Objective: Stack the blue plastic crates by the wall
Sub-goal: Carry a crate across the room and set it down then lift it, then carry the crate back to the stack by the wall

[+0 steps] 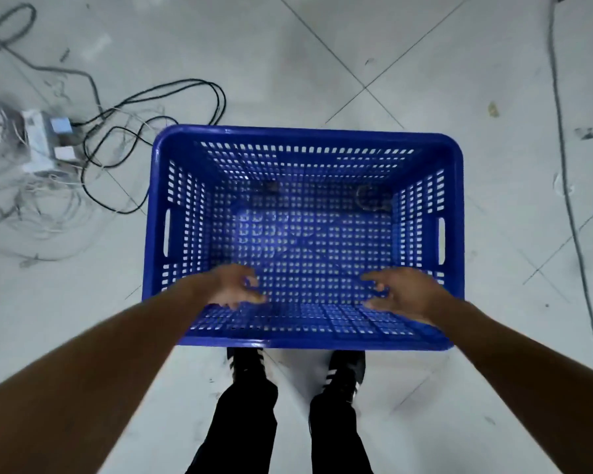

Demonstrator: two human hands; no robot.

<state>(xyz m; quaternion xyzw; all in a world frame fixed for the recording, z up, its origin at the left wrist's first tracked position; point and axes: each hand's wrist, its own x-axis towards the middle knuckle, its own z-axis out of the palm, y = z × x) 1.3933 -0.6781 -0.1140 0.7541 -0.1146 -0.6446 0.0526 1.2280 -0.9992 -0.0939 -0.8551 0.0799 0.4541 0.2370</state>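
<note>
So my left hand (231, 285) and right hand (399, 292) were both stuck out over the near end of the blue crate (303, 138), one toward each near corner. Fingers (250, 297) on both were spread apart and loosely curled, not clamped on anything, hovering over the crate's perforated bottom just past the near rim. Can't tell if the fingertips were actually touching the plastic or just above it, it was a bit blurry there.

The crate itself sat open side up on the tiled floor (356, 46), straight out in front of my fingers, long side facing me, handle slots in the short walls off to the outside of each hand. Nothing in it that I could make out, just some scuffs on the bottom further out from my fingers.

Back behind my hands, tucked right up against the near wall of the crate, were my shoes (245, 366). Way off past my left fingers was a power strip (43, 138) sitting in a tangle of black and white cables (144, 94), well apart from the crate's left wall. Another long cable (562, 131) ran along the floor out past my right fingers.
</note>
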